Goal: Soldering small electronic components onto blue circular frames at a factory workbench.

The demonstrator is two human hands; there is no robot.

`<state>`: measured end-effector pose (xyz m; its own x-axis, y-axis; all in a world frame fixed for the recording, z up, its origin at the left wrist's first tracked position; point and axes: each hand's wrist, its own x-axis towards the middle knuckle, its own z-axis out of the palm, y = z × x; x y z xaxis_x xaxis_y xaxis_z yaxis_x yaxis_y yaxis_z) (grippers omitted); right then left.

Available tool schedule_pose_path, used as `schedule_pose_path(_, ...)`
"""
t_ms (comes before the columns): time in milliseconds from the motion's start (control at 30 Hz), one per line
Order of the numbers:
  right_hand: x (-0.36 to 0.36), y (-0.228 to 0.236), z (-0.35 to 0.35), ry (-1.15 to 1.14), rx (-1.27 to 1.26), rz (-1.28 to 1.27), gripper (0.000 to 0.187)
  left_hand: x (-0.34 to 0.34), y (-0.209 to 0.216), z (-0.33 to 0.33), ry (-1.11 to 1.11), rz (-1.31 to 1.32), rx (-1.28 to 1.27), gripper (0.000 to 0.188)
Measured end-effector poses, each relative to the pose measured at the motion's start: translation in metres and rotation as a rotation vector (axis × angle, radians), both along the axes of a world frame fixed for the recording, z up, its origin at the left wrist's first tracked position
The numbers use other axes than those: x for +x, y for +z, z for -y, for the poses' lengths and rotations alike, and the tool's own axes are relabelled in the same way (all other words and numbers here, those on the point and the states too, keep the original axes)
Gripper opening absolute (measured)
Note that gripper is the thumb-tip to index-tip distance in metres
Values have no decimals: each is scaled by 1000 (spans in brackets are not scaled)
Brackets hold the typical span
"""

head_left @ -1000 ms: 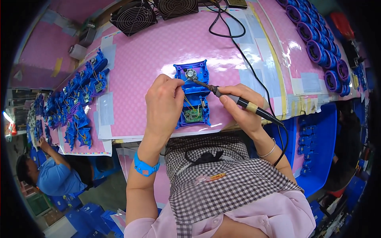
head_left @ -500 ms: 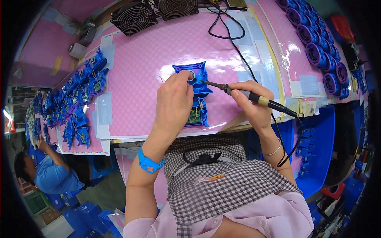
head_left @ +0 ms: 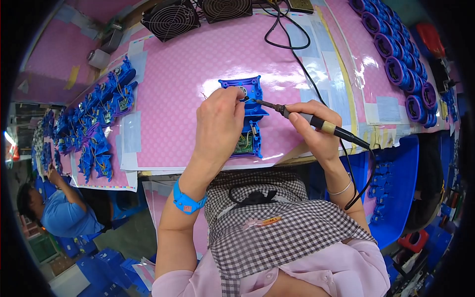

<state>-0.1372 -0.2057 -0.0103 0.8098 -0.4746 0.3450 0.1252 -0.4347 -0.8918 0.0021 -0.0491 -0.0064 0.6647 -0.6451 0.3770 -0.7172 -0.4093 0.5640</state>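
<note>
A blue plastic housing (head_left: 255, 115) lies on the pink table in front of me, its two halves open. A green circuit board (head_left: 244, 144) with wires sits in the near half, a round part (head_left: 243, 91) in the far half. My left hand (head_left: 217, 121) rests over the housing's left side, fingertips pinched beside the round part; what they hold is hidden. Thin wire ends (head_left: 203, 95) stick out left of that hand. My right hand (head_left: 316, 123) grips a soldering iron (head_left: 309, 119), its tip inside the far half near my left fingertips.
Wired blue housings (head_left: 96, 123) cover the table's left side. Purple-rimmed blue round parts (head_left: 396, 69) stand in rows at right. Two black fans (head_left: 170, 20) are at the back. The iron's black cable (head_left: 307, 74) crosses the table. A blue bin (head_left: 396, 198) stands lower right; a co-worker (head_left: 69, 213) sits left.
The whole view has shifted slightly. Both hands stay at the housing, with the iron's tip still in the far half; little else differs.
</note>
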Motion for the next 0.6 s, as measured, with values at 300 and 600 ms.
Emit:
schedule_pose_path(300,-5,6,1,-19,55,9,15,15,-11,-60,427,-499,-256,18)
schedule_pose_path(600,-4,1,-1,-17,15,-36,14,5,-4,-47,461,-512,-77,20)
